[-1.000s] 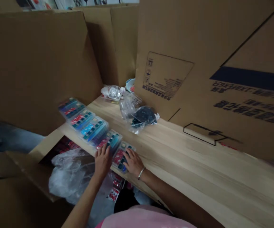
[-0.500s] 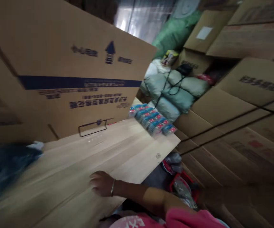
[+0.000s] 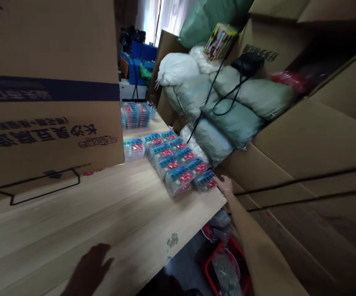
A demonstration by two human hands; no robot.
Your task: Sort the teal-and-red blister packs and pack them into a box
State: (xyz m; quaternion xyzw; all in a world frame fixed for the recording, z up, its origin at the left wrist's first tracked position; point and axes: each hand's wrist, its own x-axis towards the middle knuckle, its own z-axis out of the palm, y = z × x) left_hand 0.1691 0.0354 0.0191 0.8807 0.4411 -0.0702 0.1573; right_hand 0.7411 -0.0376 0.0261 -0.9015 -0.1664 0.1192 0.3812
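Observation:
My right hand (image 3: pixel 225 185), with a thin bracelet at the wrist, grips the outer end of a small stack of clear plastic boxes (image 3: pixel 205 181) with blue-green contents and red labels. That stack lies at the far right corner of the wooden table (image 3: pixel 119 209). Beside it, more stacks of the same boxes (image 3: pixel 179 174) stand close together in rows. My left hand (image 3: pixel 90 267) is dark and low over the near part of the table, its thumb apart from its fingers and nothing seen in it.
A large cardboard carton (image 3: pixel 48 119) stands on the table's left side. Stuffed sacks (image 3: pixel 232 121) and stacked cartons (image 3: pixel 316 139) line the right. Below the table edge is a red basket (image 3: pixel 209 269) with grey plastic. Small scraps (image 3: pixel 172 240) lie near the edge.
My right hand has gone from the bare tabletop to the boxes at the far corner. My left hand has come into view. The view has swung right, showing more boxes behind the carton.

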